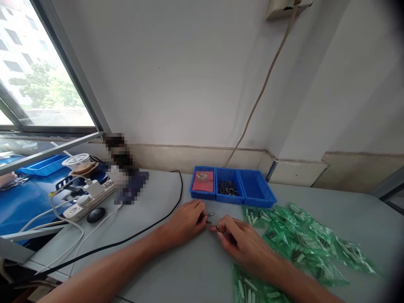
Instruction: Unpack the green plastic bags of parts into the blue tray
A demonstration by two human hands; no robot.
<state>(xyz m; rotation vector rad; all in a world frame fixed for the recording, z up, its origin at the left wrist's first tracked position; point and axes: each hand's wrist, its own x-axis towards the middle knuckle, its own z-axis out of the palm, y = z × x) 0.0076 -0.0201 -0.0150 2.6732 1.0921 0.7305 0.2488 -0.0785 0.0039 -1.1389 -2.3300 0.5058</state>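
Note:
My left hand [187, 222] rests over the grey table with its fingers curled together. Two small metal pins [211, 214] stick out by its fingertips. Close beside it, my right hand [241, 237] pinches a small brass-coloured metal piece [216, 228] between thumb and forefinger. The fingertips of both hands nearly meet. Just behind them stands a row of blue plastic bins: a left bin [193, 191] with a red card and small light pieces on it, a middle bin [217, 195] holding dark metal pins [227, 188], and a right bin [257, 187].
Green plastic bags [303, 240] of metal parts spread along the right, some under my right forearm. A black cable [139, 229] crosses the table on the left. Beyond it are a power strip [91, 202], a round black object [96, 215] and a lidded cup [77, 162].

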